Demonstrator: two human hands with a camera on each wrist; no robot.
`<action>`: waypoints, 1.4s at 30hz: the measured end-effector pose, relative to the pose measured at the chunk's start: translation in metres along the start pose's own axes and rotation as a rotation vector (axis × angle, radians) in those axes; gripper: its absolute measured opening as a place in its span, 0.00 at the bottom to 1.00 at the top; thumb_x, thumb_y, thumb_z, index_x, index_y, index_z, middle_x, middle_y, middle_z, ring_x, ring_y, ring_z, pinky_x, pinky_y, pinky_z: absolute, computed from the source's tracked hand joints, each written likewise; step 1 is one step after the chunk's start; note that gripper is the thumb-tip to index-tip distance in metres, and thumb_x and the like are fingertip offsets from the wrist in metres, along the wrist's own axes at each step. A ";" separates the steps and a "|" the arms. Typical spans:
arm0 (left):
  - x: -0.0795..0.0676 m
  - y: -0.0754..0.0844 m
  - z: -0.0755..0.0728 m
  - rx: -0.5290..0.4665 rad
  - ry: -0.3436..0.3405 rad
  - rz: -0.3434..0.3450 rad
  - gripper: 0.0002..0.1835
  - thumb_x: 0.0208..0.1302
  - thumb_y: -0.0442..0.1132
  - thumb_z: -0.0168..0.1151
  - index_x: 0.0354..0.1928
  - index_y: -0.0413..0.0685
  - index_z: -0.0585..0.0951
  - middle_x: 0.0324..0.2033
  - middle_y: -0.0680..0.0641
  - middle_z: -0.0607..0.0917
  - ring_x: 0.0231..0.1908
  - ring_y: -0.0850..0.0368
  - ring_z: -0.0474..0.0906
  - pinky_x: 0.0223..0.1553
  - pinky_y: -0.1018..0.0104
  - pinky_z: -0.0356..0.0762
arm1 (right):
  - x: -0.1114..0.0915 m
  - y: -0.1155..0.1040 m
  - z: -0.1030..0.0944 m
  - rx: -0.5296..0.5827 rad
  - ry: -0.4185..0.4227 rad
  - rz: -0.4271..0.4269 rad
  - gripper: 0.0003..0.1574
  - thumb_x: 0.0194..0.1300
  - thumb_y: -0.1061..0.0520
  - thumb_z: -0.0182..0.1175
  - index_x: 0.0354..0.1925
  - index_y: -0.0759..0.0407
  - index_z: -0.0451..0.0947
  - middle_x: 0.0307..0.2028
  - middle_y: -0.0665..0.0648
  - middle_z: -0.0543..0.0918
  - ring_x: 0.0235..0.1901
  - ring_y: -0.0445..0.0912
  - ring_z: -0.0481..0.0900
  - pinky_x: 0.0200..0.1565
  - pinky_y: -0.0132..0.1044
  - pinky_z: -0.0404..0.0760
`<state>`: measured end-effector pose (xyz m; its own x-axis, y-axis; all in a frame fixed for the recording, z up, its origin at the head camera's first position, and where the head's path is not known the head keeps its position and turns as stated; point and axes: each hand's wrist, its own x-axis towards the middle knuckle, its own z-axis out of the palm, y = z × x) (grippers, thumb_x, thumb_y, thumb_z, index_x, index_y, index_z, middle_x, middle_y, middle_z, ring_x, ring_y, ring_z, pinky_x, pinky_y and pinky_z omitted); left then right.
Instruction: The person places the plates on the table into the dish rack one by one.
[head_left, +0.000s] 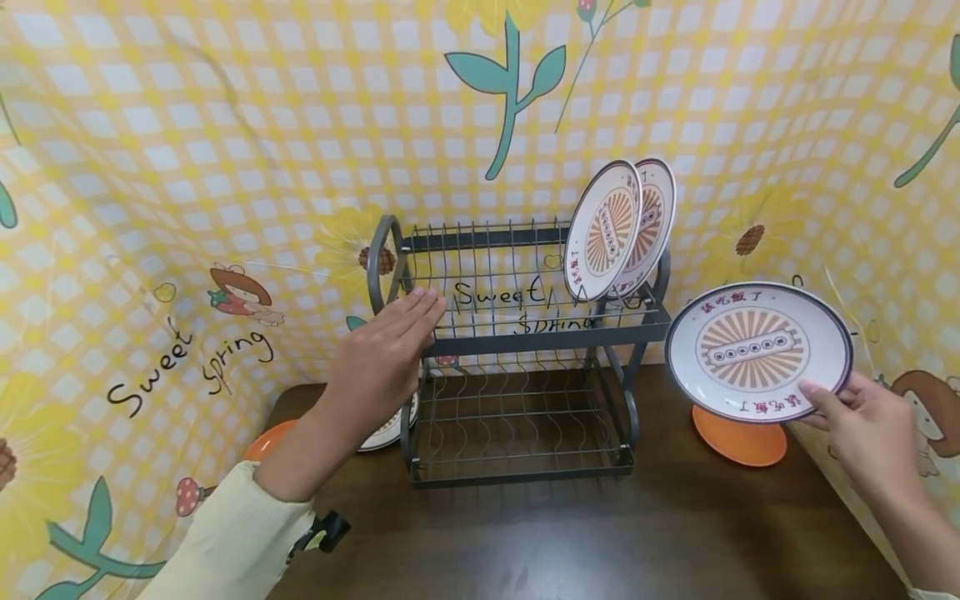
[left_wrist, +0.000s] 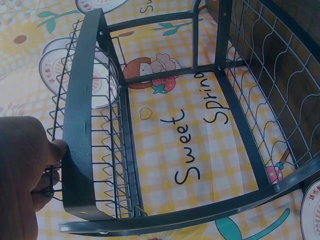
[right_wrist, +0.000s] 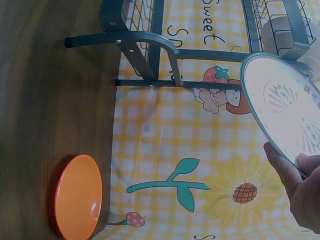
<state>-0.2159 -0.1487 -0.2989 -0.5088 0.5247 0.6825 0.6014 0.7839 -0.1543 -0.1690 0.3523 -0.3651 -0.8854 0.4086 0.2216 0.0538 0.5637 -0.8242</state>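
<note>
My right hand (head_left: 873, 429) holds a white patterned plate (head_left: 757, 350) by its lower right rim, thumb on the face, to the right of a dark metal dish rack (head_left: 517, 337). The right wrist view also has this plate (right_wrist: 285, 100), tilted, pinched by the right hand (right_wrist: 300, 187). At the rack's upper left front corner, my left hand (head_left: 386, 354) grips the upper tier; close up, fingers (left_wrist: 56, 150) of it bend around the front bar. Two matching plates, a front one (head_left: 602, 233) and a rear one (head_left: 655, 218), stand on edge at the upper tier's right end.
An orange plate (head_left: 738, 442) lies on the brown table (head_left: 525, 542) right of the rack. Left of the rack, another orange item (head_left: 268, 440) and a patterned plate (head_left: 390, 433) are partly hidden behind my left arm. A yellow checked cloth (head_left: 300, 125) hangs behind and at the sides.
</note>
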 end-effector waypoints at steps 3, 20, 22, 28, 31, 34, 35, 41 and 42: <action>0.000 0.000 0.000 0.002 0.001 0.002 0.23 0.64 0.29 0.58 0.62 0.41 0.75 0.60 0.42 0.78 0.62 0.49 0.74 0.61 0.54 0.75 | -0.005 0.001 -0.001 -0.035 -0.023 -0.041 0.31 0.72 0.53 0.53 0.59 0.79 0.67 0.21 0.21 0.73 0.22 0.24 0.80 0.20 0.23 0.80; 0.000 0.002 0.002 0.002 0.002 -0.018 0.24 0.63 0.30 0.60 0.63 0.41 0.75 0.60 0.42 0.78 0.61 0.47 0.75 0.60 0.54 0.75 | -0.031 -0.006 -0.007 0.014 -0.032 -0.205 0.08 0.66 0.60 0.61 0.41 0.65 0.78 0.23 0.23 0.79 0.23 0.25 0.81 0.25 0.22 0.82; 0.000 0.002 0.003 -0.001 -0.003 -0.022 0.24 0.64 0.30 0.60 0.63 0.42 0.74 0.60 0.42 0.77 0.61 0.47 0.74 0.60 0.54 0.75 | -0.036 -0.014 -0.006 0.043 -0.023 -0.240 0.04 0.64 0.61 0.62 0.39 0.59 0.79 0.23 0.25 0.80 0.22 0.28 0.82 0.25 0.23 0.82; 0.000 0.003 0.004 0.012 -0.009 -0.014 0.25 0.63 0.31 0.60 0.64 0.42 0.73 0.60 0.42 0.77 0.62 0.48 0.74 0.60 0.55 0.75 | -0.049 -0.040 0.000 0.101 -0.006 -0.356 0.09 0.61 0.67 0.64 0.41 0.62 0.80 0.24 0.34 0.84 0.21 0.33 0.84 0.23 0.25 0.82; 0.001 0.003 0.003 0.013 -0.009 -0.009 0.25 0.64 0.31 0.60 0.64 0.42 0.73 0.61 0.42 0.77 0.62 0.48 0.73 0.62 0.55 0.74 | -0.053 -0.056 0.003 0.094 0.018 -0.436 0.09 0.59 0.69 0.64 0.41 0.64 0.80 0.24 0.36 0.85 0.21 0.33 0.84 0.22 0.24 0.81; 0.002 0.002 0.002 0.012 -0.006 -0.011 0.25 0.64 0.30 0.60 0.64 0.42 0.74 0.61 0.42 0.76 0.62 0.47 0.73 0.62 0.55 0.74 | -0.056 -0.074 0.006 0.117 0.074 -0.474 0.12 0.58 0.70 0.64 0.42 0.65 0.80 0.25 0.37 0.84 0.20 0.33 0.83 0.21 0.25 0.81; 0.002 0.002 0.001 0.011 -0.005 -0.012 0.25 0.64 0.30 0.60 0.64 0.41 0.74 0.61 0.42 0.76 0.62 0.47 0.74 0.62 0.55 0.74 | -0.057 -0.080 0.007 0.137 0.092 -0.486 0.14 0.58 0.72 0.64 0.44 0.67 0.80 0.25 0.38 0.85 0.21 0.34 0.84 0.22 0.26 0.82; 0.002 0.002 0.000 0.015 0.005 -0.015 0.25 0.63 0.30 0.61 0.63 0.41 0.75 0.60 0.42 0.77 0.61 0.47 0.75 0.60 0.54 0.75 | -0.055 -0.111 0.018 0.253 0.214 -0.536 0.18 0.55 0.73 0.65 0.46 0.70 0.82 0.29 0.39 0.85 0.23 0.33 0.83 0.24 0.22 0.81; 0.002 0.002 0.000 0.014 0.007 -0.015 0.25 0.63 0.30 0.61 0.63 0.41 0.75 0.60 0.42 0.77 0.61 0.47 0.75 0.60 0.54 0.75 | -0.054 -0.116 0.019 0.273 0.228 -0.545 0.18 0.55 0.73 0.65 0.46 0.69 0.82 0.30 0.40 0.86 0.24 0.33 0.83 0.25 0.21 0.81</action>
<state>-0.2157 -0.1465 -0.2977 -0.5132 0.5108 0.6897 0.5850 0.7962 -0.1543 -0.1362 0.2507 -0.2912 -0.6305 0.2744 0.7260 -0.5213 0.5433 -0.6581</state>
